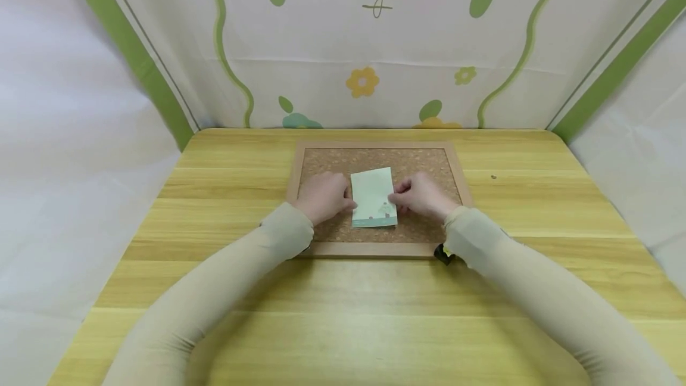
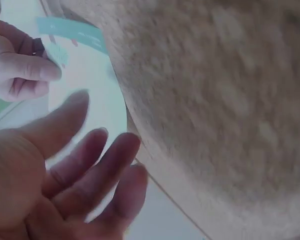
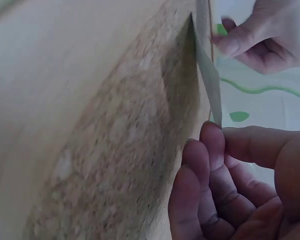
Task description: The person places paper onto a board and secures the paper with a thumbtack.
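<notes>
A pale green sheet of note paper [image 1: 372, 192], with a teal band and small printed pictures along its near end, is held over a wood-framed cork board [image 1: 423, 162]. My right hand [image 1: 423, 195] pinches its right edge between thumb and forefinger; the right wrist view shows that grip on the sheet [image 3: 210, 80], which stands tilted off the cork. On the opposite side, my left hand [image 1: 324, 196] is close to the left edge. In the left wrist view its thumb [image 2: 65, 117] and fingers are spread apart beside the sheet, not closed on it.
The board lies on a yellow wood-grain table [image 1: 343, 320]. A small black and yellow object [image 1: 443, 254] shows by the right cuff at the board's near corner. A dark speck [image 1: 493, 177] is on the table to the right. A flower-printed cloth [image 1: 321, 34] hangs behind.
</notes>
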`<action>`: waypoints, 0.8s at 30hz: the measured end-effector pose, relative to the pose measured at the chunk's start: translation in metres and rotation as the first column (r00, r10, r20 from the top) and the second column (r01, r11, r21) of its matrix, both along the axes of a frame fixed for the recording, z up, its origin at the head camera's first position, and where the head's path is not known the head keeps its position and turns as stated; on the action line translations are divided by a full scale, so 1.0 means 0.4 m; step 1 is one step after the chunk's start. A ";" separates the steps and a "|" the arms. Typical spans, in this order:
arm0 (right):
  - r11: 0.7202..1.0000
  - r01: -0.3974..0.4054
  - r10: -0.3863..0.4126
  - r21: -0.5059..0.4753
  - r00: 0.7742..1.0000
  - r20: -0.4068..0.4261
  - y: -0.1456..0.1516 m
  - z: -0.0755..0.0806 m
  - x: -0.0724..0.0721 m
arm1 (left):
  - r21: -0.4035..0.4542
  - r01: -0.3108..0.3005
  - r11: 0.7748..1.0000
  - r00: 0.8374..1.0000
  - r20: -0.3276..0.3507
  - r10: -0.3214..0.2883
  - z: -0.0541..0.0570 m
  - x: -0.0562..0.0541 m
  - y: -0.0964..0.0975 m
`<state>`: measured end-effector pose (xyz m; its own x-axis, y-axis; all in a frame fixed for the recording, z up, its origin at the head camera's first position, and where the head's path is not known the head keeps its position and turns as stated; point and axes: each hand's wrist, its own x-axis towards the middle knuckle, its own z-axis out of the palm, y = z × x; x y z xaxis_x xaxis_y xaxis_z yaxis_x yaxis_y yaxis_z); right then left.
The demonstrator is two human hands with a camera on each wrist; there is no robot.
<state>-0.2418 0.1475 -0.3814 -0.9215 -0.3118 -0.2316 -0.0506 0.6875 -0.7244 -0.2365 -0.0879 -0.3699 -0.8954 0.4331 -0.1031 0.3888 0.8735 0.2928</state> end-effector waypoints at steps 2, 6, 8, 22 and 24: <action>0.999 -0.008 0.008 0.032 1.000 -0.018 0.000 -0.003 -0.005 | -0.060 0.050 0.997 0.998 -0.034 -0.052 0.005 -0.002 0.004; 0.994 -0.014 0.018 0.105 0.999 -0.038 0.000 -0.010 -0.013 | -0.169 0.102 0.980 0.994 -0.006 -0.105 0.007 -0.009 0.007; 0.992 -0.012 0.017 0.126 0.999 -0.042 0.000 -0.014 -0.017 | -0.205 0.114 0.972 0.993 0.035 -0.109 0.002 -0.017 0.007; 0.973 -0.010 0.024 0.229 0.998 -0.059 -0.013 -0.010 -0.028 | -0.294 0.139 0.946 0.975 0.208 -0.078 -0.032 -0.046 0.024; 0.973 -0.009 0.024 0.230 0.998 -0.062 -0.012 -0.012 -0.028 | -0.298 0.142 0.944 0.974 0.214 -0.079 -0.030 -0.042 0.026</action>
<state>-0.2531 0.1429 -0.3862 -0.9318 -0.2722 -0.2400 -0.1040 0.8340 -0.5419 -0.2534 -0.0774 -0.3821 -0.7918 0.4463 -0.4169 0.4503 0.8878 0.0952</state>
